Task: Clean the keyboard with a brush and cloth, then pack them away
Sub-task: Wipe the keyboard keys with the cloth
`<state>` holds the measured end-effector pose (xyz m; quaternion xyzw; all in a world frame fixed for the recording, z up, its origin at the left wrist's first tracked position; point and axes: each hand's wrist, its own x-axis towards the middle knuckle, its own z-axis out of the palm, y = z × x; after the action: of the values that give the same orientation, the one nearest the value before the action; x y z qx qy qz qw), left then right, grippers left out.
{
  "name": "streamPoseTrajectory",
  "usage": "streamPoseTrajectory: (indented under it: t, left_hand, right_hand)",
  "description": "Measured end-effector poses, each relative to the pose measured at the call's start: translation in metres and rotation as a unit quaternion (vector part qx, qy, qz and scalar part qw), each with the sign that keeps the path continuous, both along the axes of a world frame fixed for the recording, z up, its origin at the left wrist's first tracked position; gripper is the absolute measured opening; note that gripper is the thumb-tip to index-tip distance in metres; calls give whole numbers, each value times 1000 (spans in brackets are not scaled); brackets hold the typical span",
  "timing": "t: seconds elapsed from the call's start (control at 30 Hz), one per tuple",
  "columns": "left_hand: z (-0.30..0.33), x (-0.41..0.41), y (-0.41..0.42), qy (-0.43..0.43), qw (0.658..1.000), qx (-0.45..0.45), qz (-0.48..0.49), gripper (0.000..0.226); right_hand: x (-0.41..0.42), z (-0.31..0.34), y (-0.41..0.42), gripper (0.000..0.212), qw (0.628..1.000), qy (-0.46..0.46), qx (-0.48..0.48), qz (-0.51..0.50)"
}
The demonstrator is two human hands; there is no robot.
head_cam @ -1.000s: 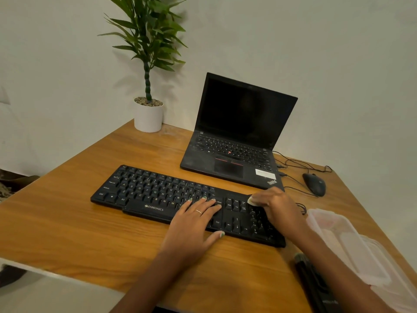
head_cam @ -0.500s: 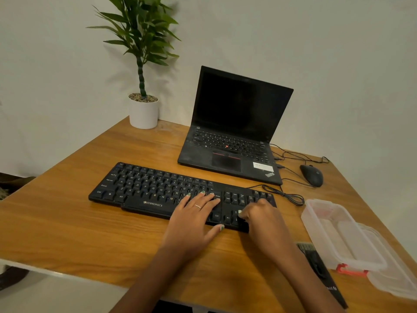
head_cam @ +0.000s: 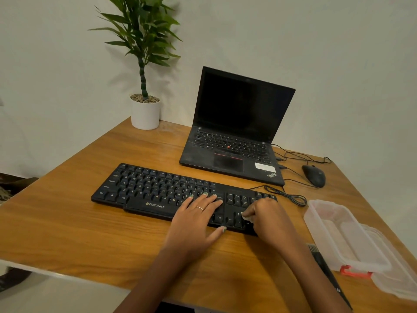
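Observation:
A black Zebronics keyboard (head_cam: 158, 190) lies across the middle of the wooden desk (head_cam: 67, 222). My left hand (head_cam: 196, 220) rests flat on its right half, fingers spread, holding it down. My right hand (head_cam: 268, 220) is closed on a small white cloth (head_cam: 244, 215) that peeks out from under the fingers, pressed onto the arrow keys near the keyboard's right end. A black brush (head_cam: 325, 267) lies on the desk by my right forearm, partly hidden by it.
An open clear plastic box (head_cam: 320, 222) with a red clasp sits at the right, its lid beside it. Behind the keyboard stand an open black laptop (head_cam: 237, 132), a black mouse (head_cam: 314, 176) with cables, and a potted plant (head_cam: 145, 111).
My right hand with the cloth has slid from the keyboard's far right back edge down and left to the arrow keys. The left hand stays in place. The view shifted slightly.

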<state>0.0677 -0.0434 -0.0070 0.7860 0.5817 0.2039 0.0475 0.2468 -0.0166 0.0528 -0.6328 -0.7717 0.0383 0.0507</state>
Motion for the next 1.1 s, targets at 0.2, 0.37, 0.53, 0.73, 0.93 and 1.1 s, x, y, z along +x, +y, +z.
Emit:
streamPoseTrajectory:
  t: [0.2, 0.37, 0.53, 0.73, 0.93, 1.1]
  left_hand:
    - [0, 1, 0, -2, 1000, 5, 0, 65]
    - [0, 0, 0, -2, 1000, -1, 0, 65]
    - [1, 0, 0, -4, 1000, -3, -3, 65]
    - [-2, 0, 1, 0, 1000, 5, 4, 65]
    - [-2, 1, 0, -5, 1000, 1, 4, 65]
    - [-2, 0, 0, -1, 1000, 5, 4, 64]
  right_hand:
    - [-26, 3, 20, 29, 996, 12, 13, 88]
    - [-10, 10, 19, 25, 988, 15, 2, 153]
    - [6, 20, 23, 30, 994, -39, -34, 93]
    - [-25, 12, 17, 20, 989, 44, 27, 138]
    - [-22, 9, 6, 31, 983, 65, -11, 171]
    - [-34, 8, 6, 22, 984, -10, 62, 168]
